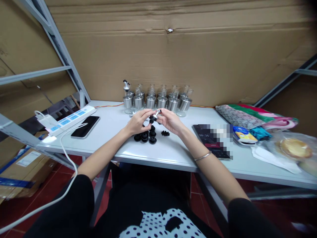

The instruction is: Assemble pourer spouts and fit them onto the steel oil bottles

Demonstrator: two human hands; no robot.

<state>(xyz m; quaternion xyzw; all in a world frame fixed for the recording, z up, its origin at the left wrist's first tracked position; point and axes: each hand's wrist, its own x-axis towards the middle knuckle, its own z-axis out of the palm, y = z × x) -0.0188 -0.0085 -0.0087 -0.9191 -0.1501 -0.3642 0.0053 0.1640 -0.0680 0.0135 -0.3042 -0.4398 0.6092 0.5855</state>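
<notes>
One spout (154,118) above the counter (131,152), between the left hand (138,123) and the right hand (170,121)

The spout was in the air over the middle of the counter, its black base grasped by the left fingers. The right fingers were bent against its slim, shiny upper end; whether they gripped it or merely touched it could not be told. Just below the left hand, black caps (144,136) stood close together near the front edge. A knobbly black clump (165,133) lay a little to their right. Both forearms crossed the straight front edge. Bare top stretched from the phone (85,127) on the left to the caps, and another stretch ran from the clump to a second phone (203,135). Beyond the hands, two tight rows of bottles (162,101) left little room before the cardboard (173,59) at the back.

The bottles were clear glass with shiny metal sleeves; the leftmost bore another spout (126,86). The counter was pale, smooth and glossy, the cardboard creased and torn through at one small hole. A white plastic power strip (71,119) slanted along the left edge, with a round white cable (66,152) curving past it. At the right lay rumpled patterned cloth (237,115) and a round pastry (296,148) in crinkled clear plastic.
</notes>
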